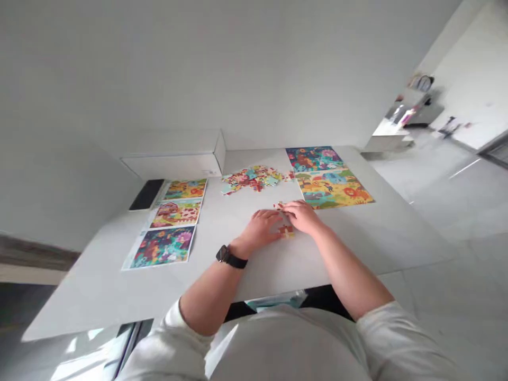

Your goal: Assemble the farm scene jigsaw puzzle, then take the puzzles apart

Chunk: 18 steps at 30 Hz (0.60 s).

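My left hand (pixel 261 229) rests low over the white table, its thumb apart from the curved fingers. The thumb lies beside a small joined patch of jigsaw pieces (pixel 286 232) in brown and tan. Just across from it, my right hand (pixel 301 216) has its fingertips closed on a small jigsaw piece (pixel 279 205) with red on it, partly covered by the fingers. Beyond both hands lies a loose heap of jigsaw pieces (pixel 254 178) in red, yellow and pale blue.
Two finished-looking puzzle pictures (pixel 333 189) lie at the right. Three picture sheets (pixel 163 247) line the left side, near a black flat object (pixel 146 194). A white box (pixel 174 165) stands against the wall. The table's (pixel 222 286) front edge is close to my body.
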Each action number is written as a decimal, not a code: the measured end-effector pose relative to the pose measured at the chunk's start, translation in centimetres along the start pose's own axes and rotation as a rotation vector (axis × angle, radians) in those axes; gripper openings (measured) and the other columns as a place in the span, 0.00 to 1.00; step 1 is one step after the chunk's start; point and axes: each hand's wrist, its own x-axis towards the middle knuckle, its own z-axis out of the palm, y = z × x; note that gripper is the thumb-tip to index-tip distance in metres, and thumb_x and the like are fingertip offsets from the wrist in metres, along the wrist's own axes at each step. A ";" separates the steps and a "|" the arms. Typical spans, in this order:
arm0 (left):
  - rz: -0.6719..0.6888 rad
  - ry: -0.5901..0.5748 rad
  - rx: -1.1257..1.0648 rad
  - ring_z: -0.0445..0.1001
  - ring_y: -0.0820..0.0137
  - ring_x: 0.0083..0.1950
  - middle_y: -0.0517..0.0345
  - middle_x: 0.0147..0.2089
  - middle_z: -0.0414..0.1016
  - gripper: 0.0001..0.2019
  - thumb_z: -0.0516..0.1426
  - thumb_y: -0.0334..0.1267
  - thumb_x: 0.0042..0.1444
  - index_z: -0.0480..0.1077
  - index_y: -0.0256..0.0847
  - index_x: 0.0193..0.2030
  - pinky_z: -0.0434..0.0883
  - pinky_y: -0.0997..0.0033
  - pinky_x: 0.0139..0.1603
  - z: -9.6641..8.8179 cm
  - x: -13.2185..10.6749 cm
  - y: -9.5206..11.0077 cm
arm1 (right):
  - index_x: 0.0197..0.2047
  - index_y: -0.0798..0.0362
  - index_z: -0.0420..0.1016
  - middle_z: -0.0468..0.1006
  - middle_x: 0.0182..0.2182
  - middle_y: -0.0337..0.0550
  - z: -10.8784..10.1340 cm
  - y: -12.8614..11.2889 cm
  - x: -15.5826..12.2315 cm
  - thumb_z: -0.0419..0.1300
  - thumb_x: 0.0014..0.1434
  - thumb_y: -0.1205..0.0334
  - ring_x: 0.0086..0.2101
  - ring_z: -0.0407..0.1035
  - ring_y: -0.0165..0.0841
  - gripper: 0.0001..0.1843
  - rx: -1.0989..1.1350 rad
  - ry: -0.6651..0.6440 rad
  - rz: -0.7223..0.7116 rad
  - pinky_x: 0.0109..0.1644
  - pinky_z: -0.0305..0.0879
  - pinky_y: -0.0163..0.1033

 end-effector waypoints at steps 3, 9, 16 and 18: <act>0.015 0.000 -0.007 0.72 0.49 0.73 0.48 0.72 0.76 0.27 0.72 0.44 0.59 0.77 0.50 0.65 0.66 0.42 0.76 -0.1 0.0 0.1 | 0.57 0.46 0.87 0.86 0.57 0.45 0.2 0.0 0.0 0.62 0.70 0.71 0.57 0.78 0.43 0.19 -0.017 0.010 0.010 0.67 0.70 0.52; 0.022 0.015 -0.018 0.72 0.48 0.72 0.47 0.71 0.76 0.29 0.73 0.44 0.57 0.78 0.49 0.65 0.66 0.41 0.75 -0.1 -0.1 0.3 | 0.55 0.44 0.88 0.87 0.56 0.45 0.3 -0.1 0.0 0.63 0.68 0.71 0.55 0.77 0.43 0.19 -0.011 0.030 0.013 0.66 0.71 0.52; 0.007 0.020 -0.050 0.71 0.48 0.73 0.47 0.72 0.75 0.27 0.73 0.46 0.57 0.79 0.50 0.64 0.63 0.41 0.76 0.2 -0.2 0.0 | 0.54 0.44 0.88 0.86 0.56 0.45 0.3 -0.1 -0.3 0.63 0.68 0.69 0.54 0.77 0.43 0.18 0.014 0.096 0.018 0.65 0.72 0.52; -0.001 0.026 -0.058 0.71 0.48 0.73 0.49 0.71 0.75 0.26 0.74 0.46 0.56 0.80 0.52 0.62 0.62 0.40 0.77 0.3 -0.2 -0.1 | 0.54 0.44 0.88 0.86 0.55 0.46 0.3 -0.1 -0.3 0.63 0.68 0.69 0.53 0.77 0.44 0.17 0.009 0.095 0.017 0.65 0.72 0.53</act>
